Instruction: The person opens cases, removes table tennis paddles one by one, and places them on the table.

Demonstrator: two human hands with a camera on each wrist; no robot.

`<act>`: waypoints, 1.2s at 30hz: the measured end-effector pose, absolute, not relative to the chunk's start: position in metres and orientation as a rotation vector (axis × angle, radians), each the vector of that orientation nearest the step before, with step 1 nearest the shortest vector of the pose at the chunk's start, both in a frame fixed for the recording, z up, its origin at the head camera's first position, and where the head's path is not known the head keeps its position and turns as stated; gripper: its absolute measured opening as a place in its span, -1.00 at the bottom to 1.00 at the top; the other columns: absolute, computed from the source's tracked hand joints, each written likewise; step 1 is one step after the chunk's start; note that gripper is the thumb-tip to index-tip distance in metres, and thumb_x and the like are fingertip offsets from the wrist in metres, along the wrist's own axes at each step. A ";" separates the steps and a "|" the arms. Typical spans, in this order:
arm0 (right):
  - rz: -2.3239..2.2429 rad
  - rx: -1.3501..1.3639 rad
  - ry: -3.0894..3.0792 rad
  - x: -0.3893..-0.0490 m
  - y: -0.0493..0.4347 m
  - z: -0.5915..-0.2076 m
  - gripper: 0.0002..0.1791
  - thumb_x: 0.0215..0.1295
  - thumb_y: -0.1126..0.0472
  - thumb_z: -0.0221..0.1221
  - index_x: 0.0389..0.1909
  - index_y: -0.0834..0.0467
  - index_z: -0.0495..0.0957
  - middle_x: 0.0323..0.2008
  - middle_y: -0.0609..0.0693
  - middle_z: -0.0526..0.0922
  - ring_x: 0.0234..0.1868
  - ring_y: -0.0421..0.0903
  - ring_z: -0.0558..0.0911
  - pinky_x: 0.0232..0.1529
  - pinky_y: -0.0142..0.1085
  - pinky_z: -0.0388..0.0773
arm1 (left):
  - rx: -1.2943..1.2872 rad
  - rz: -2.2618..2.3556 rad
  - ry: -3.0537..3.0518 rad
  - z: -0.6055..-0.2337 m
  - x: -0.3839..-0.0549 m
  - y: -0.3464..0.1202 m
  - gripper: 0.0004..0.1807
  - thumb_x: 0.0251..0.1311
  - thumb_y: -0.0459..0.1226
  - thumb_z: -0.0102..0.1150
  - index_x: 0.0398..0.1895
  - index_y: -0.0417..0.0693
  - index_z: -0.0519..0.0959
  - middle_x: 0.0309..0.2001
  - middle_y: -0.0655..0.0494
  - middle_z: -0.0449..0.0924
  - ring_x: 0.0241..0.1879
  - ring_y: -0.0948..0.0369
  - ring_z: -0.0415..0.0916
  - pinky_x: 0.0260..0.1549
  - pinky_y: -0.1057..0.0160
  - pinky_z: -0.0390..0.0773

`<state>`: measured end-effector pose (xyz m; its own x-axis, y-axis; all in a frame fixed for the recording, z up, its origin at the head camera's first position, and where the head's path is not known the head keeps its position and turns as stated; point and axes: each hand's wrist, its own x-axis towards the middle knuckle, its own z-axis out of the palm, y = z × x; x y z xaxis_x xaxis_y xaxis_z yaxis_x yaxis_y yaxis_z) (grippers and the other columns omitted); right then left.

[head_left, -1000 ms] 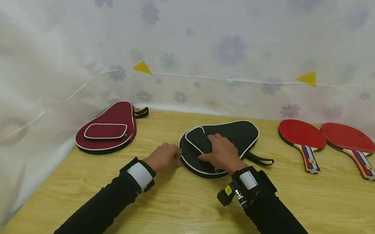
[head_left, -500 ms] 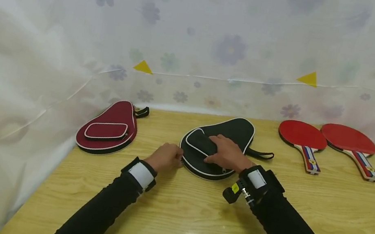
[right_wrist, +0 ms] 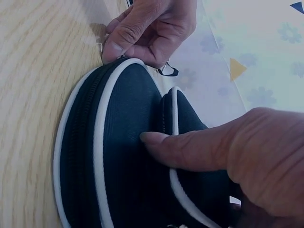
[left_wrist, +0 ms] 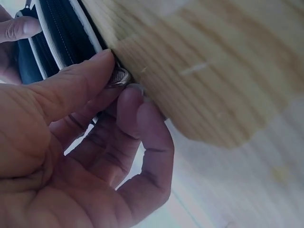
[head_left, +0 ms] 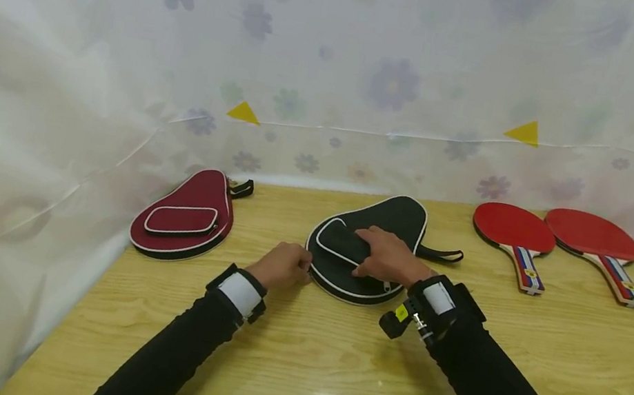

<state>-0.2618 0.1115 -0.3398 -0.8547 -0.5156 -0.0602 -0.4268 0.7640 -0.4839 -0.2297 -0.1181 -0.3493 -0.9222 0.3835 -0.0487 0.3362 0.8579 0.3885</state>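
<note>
A black table tennis paddle case [head_left: 340, 282] with white piping lies flat on the wooden table, its wrist strap [head_left: 440, 254] out to the right. My left hand [head_left: 284, 266] is at the case's left edge. Thumb and index finger pinch a metal zipper pull [left_wrist: 119, 77] there, close over the tabletop. My right hand [head_left: 387, 257] lies over the raised front pocket [head_left: 341, 240] and grips it, with the thumb [right_wrist: 190, 151] against the pocket's zipped side. Its other fingers are mostly hidden in the right wrist view. The case's edge zipper [right_wrist: 78, 137] looks closed along the visible side.
To the left lies a dark red paddle case [head_left: 190, 204] of the same shape. Two red table tennis paddles, a nearer one [head_left: 513, 227] and a farther one [head_left: 594, 233], lie at the right, slightly overlapping. A flowered white sheet [head_left: 341, 55] hangs behind the wooden table [head_left: 289, 361].
The black case has turned slightly, its narrow end shifting left and back. My right hand has slid a little to the right on the pocket; the left hand keeps its pinch at the edge.
</note>
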 end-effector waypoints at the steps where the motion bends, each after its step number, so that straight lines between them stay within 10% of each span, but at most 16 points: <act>1: -0.684 -0.755 2.766 -0.261 0.112 -0.339 -0.15 0.26 0.19 0.35 0.51 0.31 0.20 0.49 0.40 0.13 0.43 0.40 0.23 0.33 0.19 0.29 | 0.573 0.577 2.908 -0.349 -0.230 -0.118 -0.61 0.17 -0.39 0.39 -0.68 -0.04 0.39 -0.61 0.22 0.30 -0.57 0.28 0.26 -0.53 0.38 0.21; 36: -0.342 -0.899 2.912 -0.253 0.109 -0.325 -0.46 0.33 0.39 0.13 0.35 0.30 0.42 0.24 0.32 0.49 0.25 0.35 0.43 0.20 0.26 0.32 | 0.609 0.616 2.868 -0.350 -0.228 -0.118 -0.67 0.17 -0.41 0.37 -0.66 -0.09 0.45 -0.62 0.22 0.32 -0.58 0.27 0.26 -0.52 0.38 0.23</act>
